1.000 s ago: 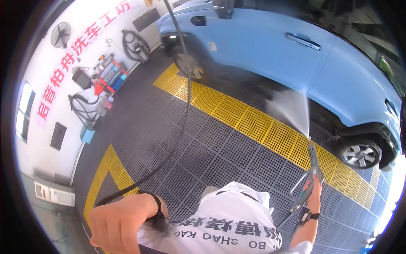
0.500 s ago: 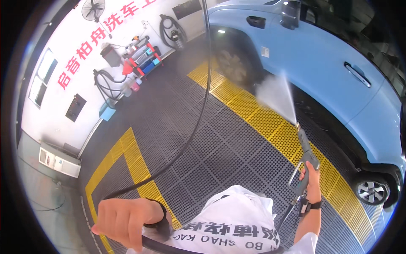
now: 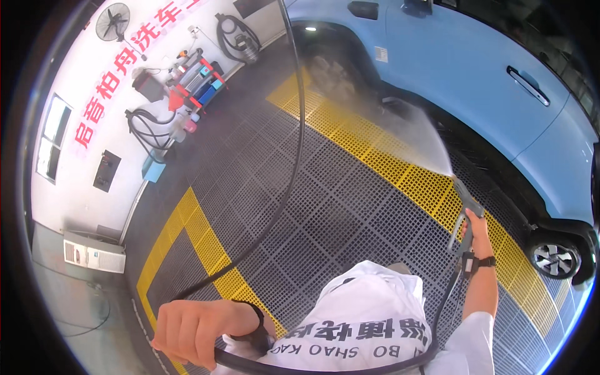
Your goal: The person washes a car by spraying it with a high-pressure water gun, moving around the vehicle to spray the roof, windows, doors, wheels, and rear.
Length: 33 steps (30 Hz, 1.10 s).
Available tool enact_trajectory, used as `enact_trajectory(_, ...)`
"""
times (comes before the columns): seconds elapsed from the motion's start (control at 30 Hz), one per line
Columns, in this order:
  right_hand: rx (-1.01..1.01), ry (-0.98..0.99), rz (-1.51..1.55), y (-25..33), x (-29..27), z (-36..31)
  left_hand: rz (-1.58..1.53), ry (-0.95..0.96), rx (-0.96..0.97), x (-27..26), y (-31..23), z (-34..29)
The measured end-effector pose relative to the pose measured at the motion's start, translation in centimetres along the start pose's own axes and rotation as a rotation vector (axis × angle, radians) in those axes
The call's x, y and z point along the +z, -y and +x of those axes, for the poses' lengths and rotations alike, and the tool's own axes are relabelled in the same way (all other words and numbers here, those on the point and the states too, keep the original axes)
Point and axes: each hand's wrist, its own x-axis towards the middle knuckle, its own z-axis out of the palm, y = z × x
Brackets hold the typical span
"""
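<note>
**Spray gun aimed at the blue car's lower side**

Right now the right hand (image 3: 476,229) is gripping a pressure-washer spray gun (image 3: 465,209), fingers wrapped tight round the handle w/ a dark watch strap at the wrist. Gun is metal-looking, grey, short and straight, w/ a loop-shaped trigger guard below the barrel. Its long axis is running from lower right up to upper left, nozzle pointing up-left toward the light blue car (image 3: 487,75). A white fan of water spray (image 3: 409,134) is widening out from the nozzle and reaching the car's dark lower sill, near the front wheel; wheel itself is blurred by mist, prob. wet.

Left hand (image 3: 194,328) is closed round a black hose (image 3: 289,169), smooth and rubbery, which is curving up from the fist across the floor and out the top of the view; another stretch is looping under the white shirt (image 3: 369,325) toward the gun.

Floor grating (image 3: 325,225) is a dark grey plastic grid of small square cells, w/ yellow grid strips (image 3: 375,153) running alongside the car and another yellow band at left. Car body is glossy and smooth, w/ a rear wheel (image 3: 555,257) at lower right showing a silver spoked rim. By the white wall, well apart from the hands, a red-framed rack (image 3: 190,78) is holding bottles and coiled hoses.
</note>
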Motion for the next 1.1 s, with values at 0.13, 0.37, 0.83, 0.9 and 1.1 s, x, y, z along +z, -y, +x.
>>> enact_trajectory(0.13,0.029,-0.191,0.049,-0.7,-12.0,0.0,-0.019,-0.069,-0.014,-0.8,5.9,-1.1)
enact_trajectory(0.37,0.169,-0.464,0.307,-5.0,-35.8,-1.6,-0.167,-0.081,-0.006,1.4,15.9,-3.3)
enact_trajectory(0.83,0.093,-0.554,0.373,-9.4,-45.6,-17.0,-0.329,0.019,-0.153,10.0,24.2,-4.5)
enact_trajectory(0.9,0.055,-0.603,0.466,-11.0,-45.9,-18.8,-0.302,0.012,-0.229,12.1,24.2,-5.1)
enact_trajectory(1.1,-0.074,-0.616,0.414,-11.2,-46.3,-28.8,-0.479,0.120,-0.174,17.7,26.0,-8.4)
